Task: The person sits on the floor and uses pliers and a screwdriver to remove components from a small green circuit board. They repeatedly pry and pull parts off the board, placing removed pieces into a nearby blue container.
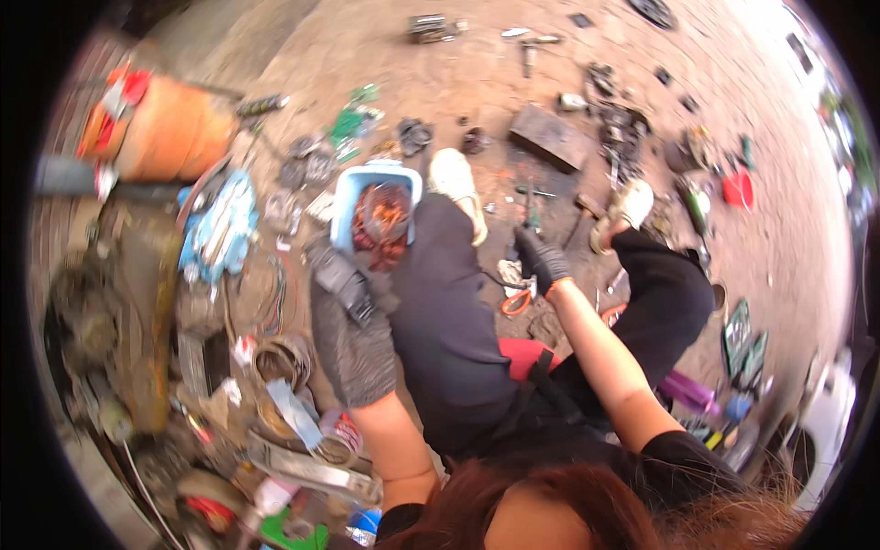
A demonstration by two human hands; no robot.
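Note:
My left hand (353, 344), in a dark grey glove, is just below the blue basin (341, 206), beside my left knee. A blocky black piece (343, 286) lies at its finger end; blur hides whether the fingers grip it. In the basin are a coil of copper wire (385, 213) and reddish scraps. My right hand (543, 259), in a dark glove with an orange cuff, reaches low between my legs. Its fingertips are near the lower end of a green-handled tool (531, 206), and smear hides their closure. A hammer (585, 218) lies to its right, orange-handled pliers or scissors (518, 301) just below.
A dark metal block (550, 137) sits ahead of my feet, with greasy metal parts (623, 128) on its right. A red cup (738, 190) stands farther right. On the left are an orange container (174, 128), a blue plastic bag (220, 225) and heaped scrap.

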